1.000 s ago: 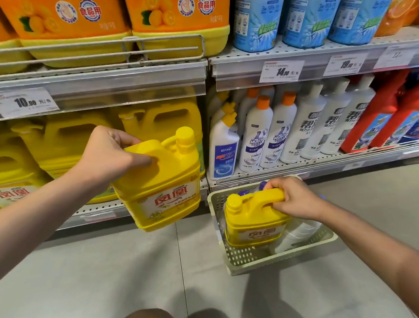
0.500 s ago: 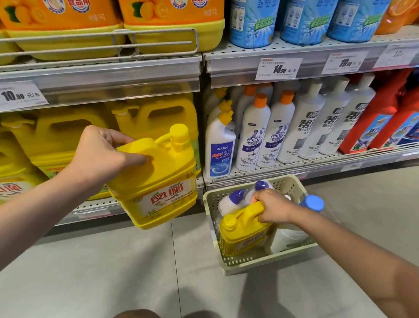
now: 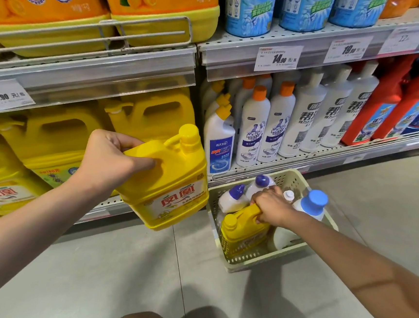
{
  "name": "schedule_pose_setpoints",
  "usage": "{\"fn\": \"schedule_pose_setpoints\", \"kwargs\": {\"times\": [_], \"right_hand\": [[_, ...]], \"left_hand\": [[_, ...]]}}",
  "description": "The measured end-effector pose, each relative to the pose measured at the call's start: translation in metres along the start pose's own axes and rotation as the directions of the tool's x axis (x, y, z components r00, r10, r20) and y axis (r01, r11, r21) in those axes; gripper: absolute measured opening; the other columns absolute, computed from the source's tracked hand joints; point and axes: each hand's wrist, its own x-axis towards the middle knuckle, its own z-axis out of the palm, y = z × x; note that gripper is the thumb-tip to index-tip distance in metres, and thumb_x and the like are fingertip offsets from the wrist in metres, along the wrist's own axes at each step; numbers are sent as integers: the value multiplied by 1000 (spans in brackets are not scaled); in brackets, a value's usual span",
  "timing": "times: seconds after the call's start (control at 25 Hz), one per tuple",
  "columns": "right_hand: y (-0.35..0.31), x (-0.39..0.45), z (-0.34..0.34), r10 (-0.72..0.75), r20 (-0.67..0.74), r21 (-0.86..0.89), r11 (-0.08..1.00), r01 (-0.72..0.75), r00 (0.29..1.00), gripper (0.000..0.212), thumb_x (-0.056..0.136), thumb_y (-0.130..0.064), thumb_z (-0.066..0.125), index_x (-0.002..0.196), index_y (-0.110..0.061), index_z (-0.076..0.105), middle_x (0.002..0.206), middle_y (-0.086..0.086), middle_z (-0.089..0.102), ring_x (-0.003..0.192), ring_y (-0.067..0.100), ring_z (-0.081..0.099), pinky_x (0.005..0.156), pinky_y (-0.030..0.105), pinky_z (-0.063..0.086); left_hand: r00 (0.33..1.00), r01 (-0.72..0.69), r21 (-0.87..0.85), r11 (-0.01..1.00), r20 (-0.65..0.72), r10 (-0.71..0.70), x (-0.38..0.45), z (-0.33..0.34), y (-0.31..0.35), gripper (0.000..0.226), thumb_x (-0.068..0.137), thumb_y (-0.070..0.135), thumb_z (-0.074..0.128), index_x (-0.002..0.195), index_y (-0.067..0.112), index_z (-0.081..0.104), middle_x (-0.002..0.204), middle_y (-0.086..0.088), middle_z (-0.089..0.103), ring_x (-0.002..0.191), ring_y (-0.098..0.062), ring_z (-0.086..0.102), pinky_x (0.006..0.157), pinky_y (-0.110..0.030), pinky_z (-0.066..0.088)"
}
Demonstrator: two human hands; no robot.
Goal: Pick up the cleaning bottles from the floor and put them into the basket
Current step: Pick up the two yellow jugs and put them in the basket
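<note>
Left hand [image 3: 107, 161] clamped around the handle of a big yellow jug [image 3: 168, 180], held tilted in the air; fingers wrapped behind the handle, tips hidden. Right hand [image 3: 270, 206] closed over the handle of a smaller yellow jug [image 3: 241, 231], already down inside the cream basket [image 3: 260, 258] on the floor; base masked by the perforated wall. Just beyond that grip, two white bottles with purple caps [image 3: 235, 198], partly covered by the knuckles. Beside the wrist, a blue-capped bottle [image 3: 312, 204], its lower body behind the forearm.
</note>
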Motion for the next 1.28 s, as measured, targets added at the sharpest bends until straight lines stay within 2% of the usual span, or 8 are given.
{"fn": "schedule_pose_setpoints", "kwargs": {"times": [0.16,0.4,0.72,0.8,0.88,0.96,1.08,1.28], "right_hand": [[3,2,0,57,-45,26,998,-55,997,37,71,-28,70,105,-18,60,113,7,64,114,27,50,105,41,20],[4,7,0,77,-18,0,997,-77,997,44,73,-33,69,113,-18,55,117,10,62,116,28,51,107,39,22],[9,-2,5,0,32,18,1000,-1,999,45,70,-36,70,108,-19,54,116,9,62,107,29,53,92,35,36],[10,-12,-1,1,17,114,994,-3,1000,50,69,-31,73,114,-19,53,120,9,60,109,29,52,90,33,40],[15,-24,-21,35,-23,394,919,-23,999,63,67,-21,76,123,-21,48,126,7,56,114,24,52,93,31,44],[20,-41,-53,2,-33,731,682,23,999,79,65,-11,77,131,-25,38,135,4,50,124,17,47,101,29,41],[15,-68,-97,-207,-55,906,401,136,977,97,58,-12,80,134,-38,27,144,-5,39,131,6,37,108,29,34],[0,-77,-110,-265,-86,889,414,194,960,101,51,-20,87,135,-35,32,141,-9,45,129,8,43,110,40,36]], "left_hand": [[1000,13,10,1000,15,-13,-1,3,2,27,61,7,80,62,28,63,47,17,65,62,-16,60,51,-26,53],[999,-7,3,1000,53,6,-5,8,6,24,60,9,80,66,26,65,75,0,66,72,-23,63,67,-35,55],[995,-17,-31,999,96,20,-10,25,13,23,60,8,80,67,25,66,75,-2,68,73,-26,64,70,-42,56],[994,-26,-46,999,105,31,-11,30,17,25,60,6,80,65,26,66,73,-2,68,70,-24,63,70,-42,56],[991,-34,-54,998,128,41,-11,36,20,25,61,5,79,66,25,66,73,-2,67,69,-23,63,70,-41,55],[987,-39,-60,997,155,48,-12,43,22,24,62,4,79,66,25,66,72,-1,67,69,-22,62,68,-38,54],[977,-57,-63,996,201,68,-13,54,25,26,62,3,79,64,26,67,63,7,67,62,-13,62,58,-31,54],[962,-32,-96,995,267,57,-11,74,28,30,61,-1,77,59,27,67,46,18,64,47,1,59,43,-14,47]]}}
